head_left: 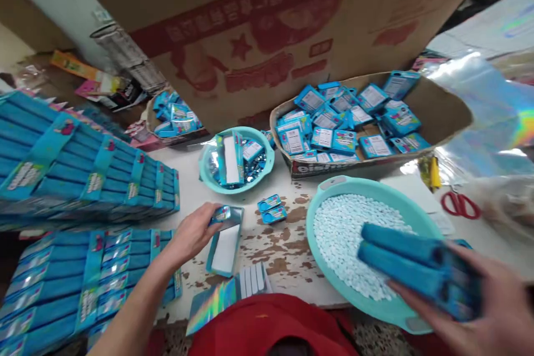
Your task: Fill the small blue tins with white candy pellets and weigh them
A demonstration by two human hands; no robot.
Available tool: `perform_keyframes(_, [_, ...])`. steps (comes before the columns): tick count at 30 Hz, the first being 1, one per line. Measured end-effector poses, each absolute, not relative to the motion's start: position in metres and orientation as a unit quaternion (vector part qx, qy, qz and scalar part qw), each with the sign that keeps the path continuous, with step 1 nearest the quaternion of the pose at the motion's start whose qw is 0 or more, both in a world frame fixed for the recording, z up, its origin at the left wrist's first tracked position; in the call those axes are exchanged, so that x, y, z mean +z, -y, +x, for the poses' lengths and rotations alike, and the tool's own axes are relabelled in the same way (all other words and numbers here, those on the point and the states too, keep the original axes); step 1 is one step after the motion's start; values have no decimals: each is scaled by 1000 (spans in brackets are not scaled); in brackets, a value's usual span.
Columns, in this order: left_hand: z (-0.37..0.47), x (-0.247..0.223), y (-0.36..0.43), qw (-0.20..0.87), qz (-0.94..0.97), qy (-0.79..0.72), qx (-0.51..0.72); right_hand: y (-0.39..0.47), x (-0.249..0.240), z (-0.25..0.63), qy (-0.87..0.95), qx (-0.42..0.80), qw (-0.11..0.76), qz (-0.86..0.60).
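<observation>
My left hand (192, 235) is closed on a small blue box (221, 214) at the far end of an open display box (225, 247) with a white bottom. At the right, my right hand (492, 300) grips a pair of blue boxes (404, 256) side by side, blurred by motion. They are above a turquoise basin (323, 283) filled with small pale candies (354, 222). Two more little blue boxes (272, 209) lie on the worn white table (287, 250) between my hands.
A cardboard tray (450, 117) of loose blue boxes stands behind the basin. Left of it, a smaller turquoise bowl (204, 169) holds boxes and shiny pieces. Filled display boxes (83, 161) are stacked at the left. Red scissors (460, 204) lie right; a big carton (258, 28) rises behind.
</observation>
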State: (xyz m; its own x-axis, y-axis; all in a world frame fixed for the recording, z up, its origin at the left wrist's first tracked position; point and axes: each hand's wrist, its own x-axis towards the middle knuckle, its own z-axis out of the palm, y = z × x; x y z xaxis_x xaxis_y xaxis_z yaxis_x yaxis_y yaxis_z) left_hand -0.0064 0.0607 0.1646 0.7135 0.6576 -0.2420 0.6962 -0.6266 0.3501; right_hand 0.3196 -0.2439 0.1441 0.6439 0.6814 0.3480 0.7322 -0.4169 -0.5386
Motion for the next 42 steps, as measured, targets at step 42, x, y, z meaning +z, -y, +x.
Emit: perform_keyframes(42, [-79, 14, -4, 257, 723, -621, -160, -2, 29, 60, 677, 126, 119, -715])
